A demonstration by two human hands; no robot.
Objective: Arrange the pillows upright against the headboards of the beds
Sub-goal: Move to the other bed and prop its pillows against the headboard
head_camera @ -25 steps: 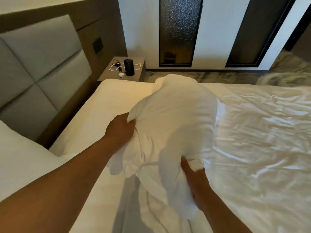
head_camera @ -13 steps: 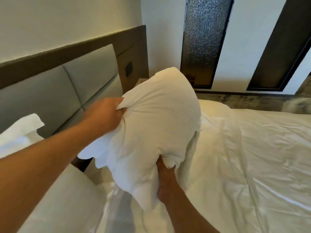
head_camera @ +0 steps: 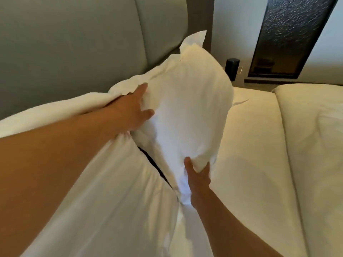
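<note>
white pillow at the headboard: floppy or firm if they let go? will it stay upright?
Likely soft: the pillow dents where the right hand pinches its lower corner. Probably light. It may slump unless leaned on the headboard; the left hand steadies its side.

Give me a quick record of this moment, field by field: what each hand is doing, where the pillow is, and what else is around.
left hand: left hand open, fingers spread, pressing flat on the pillow's upper left side
right hand: right hand gripping the pillow's lower end
pillow: white pillow held up on end, tilted, near the headboard; contact with it cannot be told
headboard: grey padded headboard
second pillow: another white pillow at left
bed: cream mattress
background: black cylinder
</note>
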